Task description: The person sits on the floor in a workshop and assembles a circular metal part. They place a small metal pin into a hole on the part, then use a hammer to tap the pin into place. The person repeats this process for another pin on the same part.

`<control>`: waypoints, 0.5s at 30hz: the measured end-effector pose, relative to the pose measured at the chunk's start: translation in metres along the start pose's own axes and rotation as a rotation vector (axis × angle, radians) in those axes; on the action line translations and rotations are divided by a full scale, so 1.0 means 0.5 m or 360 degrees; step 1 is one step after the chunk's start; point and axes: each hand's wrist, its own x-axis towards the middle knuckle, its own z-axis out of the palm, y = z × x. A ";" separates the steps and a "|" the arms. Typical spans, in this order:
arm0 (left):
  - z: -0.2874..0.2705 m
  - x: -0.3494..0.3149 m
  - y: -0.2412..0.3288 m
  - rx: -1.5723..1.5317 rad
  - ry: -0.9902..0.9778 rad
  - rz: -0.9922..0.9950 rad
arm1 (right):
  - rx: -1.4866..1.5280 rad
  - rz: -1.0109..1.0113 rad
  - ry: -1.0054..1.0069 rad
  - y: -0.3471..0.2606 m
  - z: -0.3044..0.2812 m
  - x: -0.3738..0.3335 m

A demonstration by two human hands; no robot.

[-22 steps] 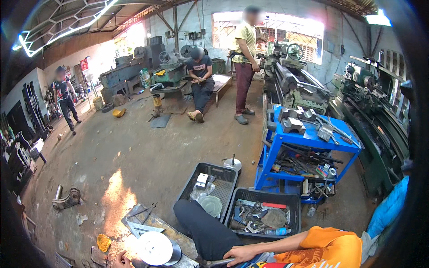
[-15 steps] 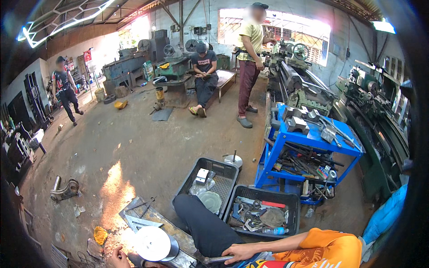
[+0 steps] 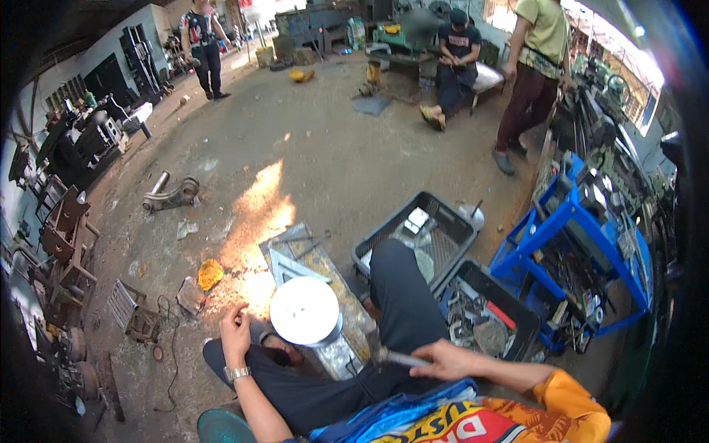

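Note:
My right hand (image 3: 442, 360) grips the metal handle of what looks like a hammer (image 3: 402, 359), its dark head pointing left above my thigh. My left hand (image 3: 235, 328), a watch on its wrist, is raised over my left knee with fingers curled; anything inside them is too small to make out. Just right of it a bright white round flanged piece (image 3: 304, 310) rests on a low, worn work board (image 3: 347, 310) between my legs. A metal set square (image 3: 292, 267) lies behind that piece, partly covered by it.
Black crates (image 3: 362, 255) of tools and parts stand right of my leg, beside a blue tool cart (image 3: 535, 244). A yellow lump (image 3: 210, 275), a metal arm part (image 3: 171, 193) and a small stool-like frame (image 3: 133, 310) are on the floor leftward. Several people are farther back.
My view has swung down and left, showing more of my lap and both forearms. The right hand still holds the hammer; the white piece stays on the board. A standing person's arm has lowered.

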 end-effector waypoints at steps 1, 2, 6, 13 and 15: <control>-0.004 -0.004 0.004 0.0020 -0.0023 0.0021 | -0.0022 -0.0093 0.0076 -0.015 -0.019 0.002; -0.008 -0.008 0.008 0.0057 0.0005 0.0096 | -0.0063 -0.0139 0.0132 -0.031 -0.037 0.001; -0.016 -0.017 0.017 -0.0107 -0.0055 0.0001 | 0.0057 -0.0146 0.0420 -0.100 -0.097 -0.015; -0.028 -0.023 -0.003 -0.0185 -0.0015 -0.0120 | 0.1149 -0.0387 0.0657 -0.113 -0.092 -0.009; -0.027 -0.031 0.004 -0.0427 0.0053 -0.0043 | 0.1468 -0.0344 0.0496 -0.096 -0.073 0.024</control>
